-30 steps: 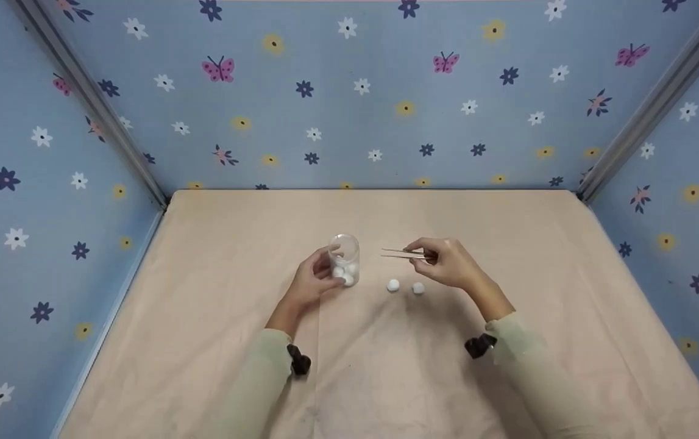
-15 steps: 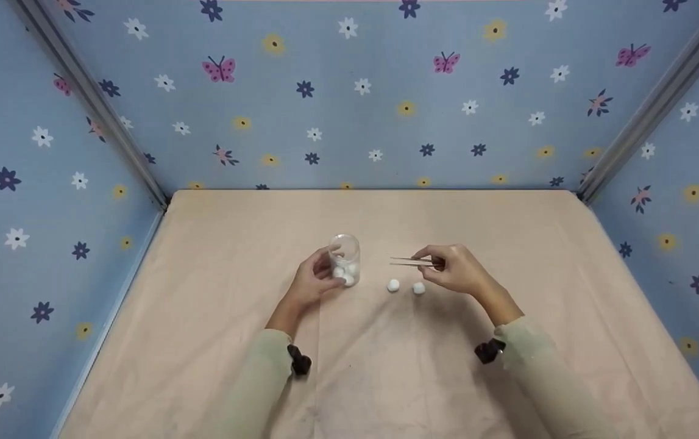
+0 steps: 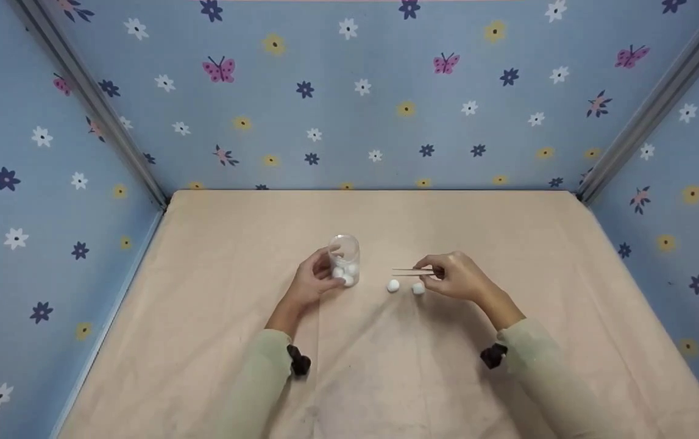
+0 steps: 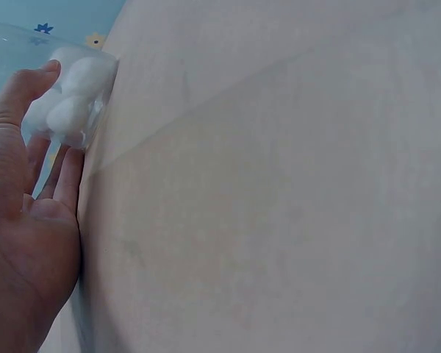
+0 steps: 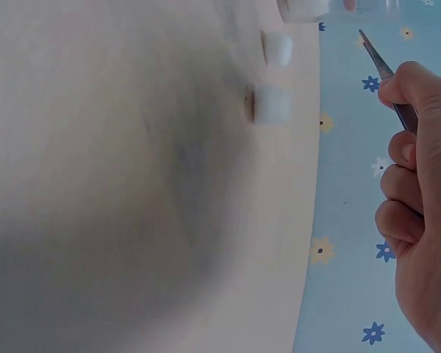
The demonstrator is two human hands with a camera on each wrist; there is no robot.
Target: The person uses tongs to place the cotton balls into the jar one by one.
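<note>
A clear jar (image 3: 344,250) stands on the cloth with several white cotton balls (image 4: 70,92) at its bottom. My left hand (image 3: 312,279) grips the jar from the left side, thumb in front and fingers behind. In my right hand (image 3: 456,277) is a pair of metal tweezers (image 3: 410,272), pinched between thumb and fingers, tips toward the jar and slightly apart with nothing between them. Below the tweezers two cotton balls lie on the cloth: one at left (image 3: 393,285), the other (image 3: 418,288) close under the right hand. The right wrist view shows the tweezers (image 5: 382,66) raised above the surface.
A pale peach cloth (image 3: 233,366) with creases covers the table. Blue flowered panels (image 3: 349,91) rise at the back and both sides, with grey metal posts (image 3: 93,103) at the corners. Each wrist carries a small black camera (image 3: 493,355).
My right hand has come nearer to me and slightly right, lowering the tweezers toward the two loose cotton balls. The left hand and the jar have stayed put.
</note>
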